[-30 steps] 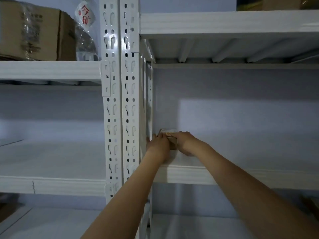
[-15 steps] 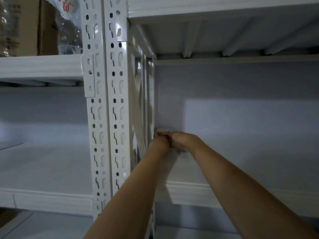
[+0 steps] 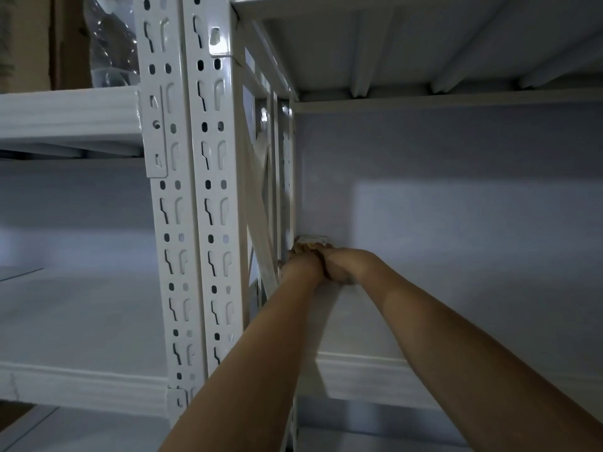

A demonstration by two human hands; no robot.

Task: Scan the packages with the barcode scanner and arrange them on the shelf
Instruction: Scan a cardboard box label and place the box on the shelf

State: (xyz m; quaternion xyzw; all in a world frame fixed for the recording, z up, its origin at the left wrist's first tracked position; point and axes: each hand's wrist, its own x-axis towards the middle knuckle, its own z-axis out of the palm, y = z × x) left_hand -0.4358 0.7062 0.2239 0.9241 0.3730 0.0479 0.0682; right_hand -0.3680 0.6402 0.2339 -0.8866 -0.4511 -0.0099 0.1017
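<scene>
A small brown package (image 3: 311,242) with a pale label on top sits in the back left corner of the right shelf bay (image 3: 365,373), against the wall and the rear upright. My left hand (image 3: 301,264) and my right hand (image 3: 341,267) are pressed together on its near side, both wrapped around it. Most of the package is hidden behind my fingers. No barcode scanner is in view.
A perforated white upright post (image 3: 195,223) divides the two bays. The left bay's shelf (image 3: 65,383) is at the same height. Above left, a cardboard box (image 3: 29,40) and a clear plastic bag (image 3: 111,44) stand on the upper shelf (image 3: 65,112).
Both hands have pushed the package further back into the corner and drawn closer together. The camera has moved nearer and to the right, so the post looks bigger.
</scene>
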